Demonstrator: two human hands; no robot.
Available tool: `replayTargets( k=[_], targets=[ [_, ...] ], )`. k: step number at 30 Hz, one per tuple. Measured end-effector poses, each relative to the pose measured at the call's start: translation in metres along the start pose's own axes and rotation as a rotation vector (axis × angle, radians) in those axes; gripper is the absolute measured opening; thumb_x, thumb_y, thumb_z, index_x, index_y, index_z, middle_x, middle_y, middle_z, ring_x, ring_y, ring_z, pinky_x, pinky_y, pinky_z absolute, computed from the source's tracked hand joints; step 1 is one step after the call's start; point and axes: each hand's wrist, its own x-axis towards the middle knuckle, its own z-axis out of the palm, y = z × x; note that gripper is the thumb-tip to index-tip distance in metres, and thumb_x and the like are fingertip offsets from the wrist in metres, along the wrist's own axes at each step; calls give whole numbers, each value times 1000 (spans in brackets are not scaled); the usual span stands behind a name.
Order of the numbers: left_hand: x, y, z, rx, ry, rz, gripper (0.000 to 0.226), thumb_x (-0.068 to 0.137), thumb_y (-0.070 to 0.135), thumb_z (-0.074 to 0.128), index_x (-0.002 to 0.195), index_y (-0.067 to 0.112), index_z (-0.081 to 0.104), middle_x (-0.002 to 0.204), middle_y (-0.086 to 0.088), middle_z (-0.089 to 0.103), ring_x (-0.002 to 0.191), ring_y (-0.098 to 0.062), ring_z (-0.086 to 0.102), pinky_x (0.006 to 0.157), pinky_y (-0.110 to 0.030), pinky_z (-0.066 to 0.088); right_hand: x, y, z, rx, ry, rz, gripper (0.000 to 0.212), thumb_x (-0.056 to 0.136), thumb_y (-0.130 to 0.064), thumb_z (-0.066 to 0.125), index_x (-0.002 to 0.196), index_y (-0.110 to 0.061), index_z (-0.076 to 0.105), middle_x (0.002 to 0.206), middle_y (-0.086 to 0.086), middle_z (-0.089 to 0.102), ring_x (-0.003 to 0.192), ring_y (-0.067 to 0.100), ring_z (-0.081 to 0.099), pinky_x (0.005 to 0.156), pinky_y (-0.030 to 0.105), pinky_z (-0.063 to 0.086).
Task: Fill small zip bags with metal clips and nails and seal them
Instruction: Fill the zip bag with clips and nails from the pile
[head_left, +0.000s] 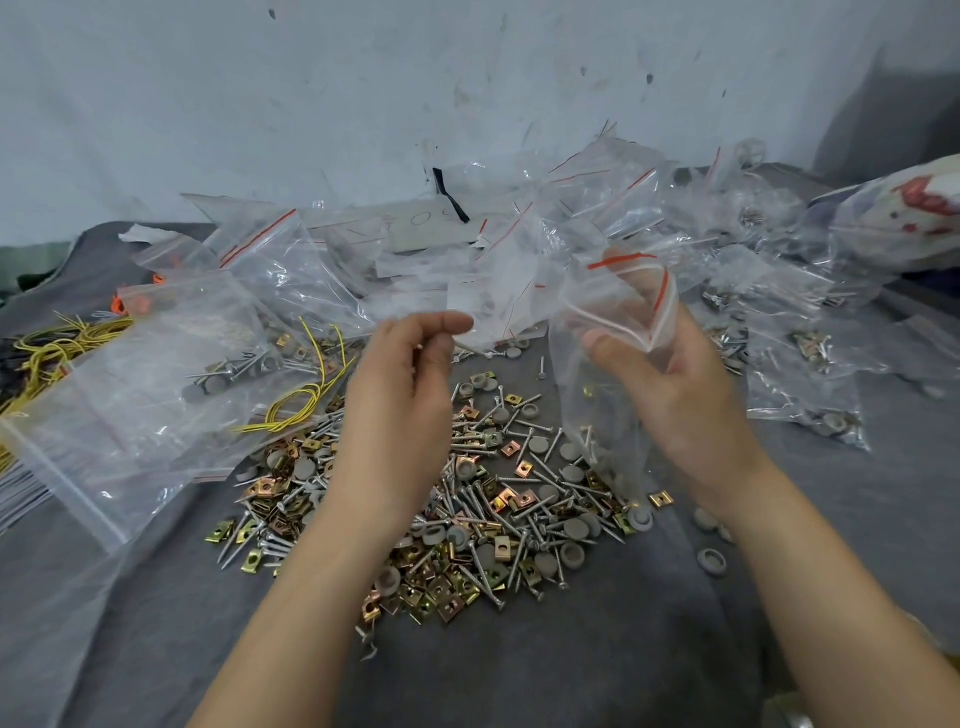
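My right hand (670, 379) grips a small clear zip bag (602, 415) with a red-lined mouth, thumb at the front of the rim and fingers inside, so the mouth is held wide. A few screws and grey caps lie in its bottom. My left hand (410, 374) hovers just left of the bag's mouth with its fingers curled to the thumb. A thin pale sliver, apparently a nail, shows between them. Below both hands a pile of gold metal clips, nails and grey caps (467, 499) spreads over the grey cloth (597, 665).
Filled and empty zip bags (545, 244) are heaped along the back against the wall. A large clear bag (145, 395) holding a few parts lies at the left, beside yellow wires (291, 405). More filled bags (810, 384) sit at the right.
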Motion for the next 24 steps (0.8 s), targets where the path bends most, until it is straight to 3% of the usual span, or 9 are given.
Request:
replayTargets(
  k=[3,6,8,15,20,24],
  targets=[
    [5,23,-6,-131,75,78,22,102,16,51,105,31,67,88,14,62,75,-8,54,64,-13,43,-2,0,5,-71,-27,-4,40,91,-24,65,119,-50,55,107,-23,69,104,-4,64,89,10,47],
    [8,43,-8,-188,75,181,22,101,17,54,104,35,65,86,21,63,79,1,57,69,-9,43,-3,1,10,-111,-49,3,44,89,-36,66,125,-51,48,109,-22,67,109,1,63,101,33,50],
    [8,51,-5,-185,34,227,21,100,16,55,106,34,64,86,22,63,80,3,57,69,-10,42,-3,1,13,-106,-56,6,48,85,-47,67,128,-54,45,109,-24,66,111,1,62,102,39,48],
    [3,46,7,-34,-63,245,21,100,32,54,121,34,61,106,19,63,104,1,58,79,-10,42,-4,5,14,-127,-47,-6,58,86,-48,68,139,-42,45,122,-16,65,118,5,61,104,32,47],
    [5,30,-6,-60,31,183,18,103,33,49,115,35,62,98,17,66,93,-1,61,72,-10,45,-3,4,14,-166,-35,-8,54,85,-52,66,133,-52,43,121,-20,65,118,2,60,107,28,45],
    [-1,11,-6,94,-106,125,18,102,33,49,115,32,61,90,14,66,85,-1,61,68,-13,48,-4,6,12,-150,-42,3,54,88,-43,66,137,-46,44,122,-19,65,118,1,59,105,24,45]
  ],
)
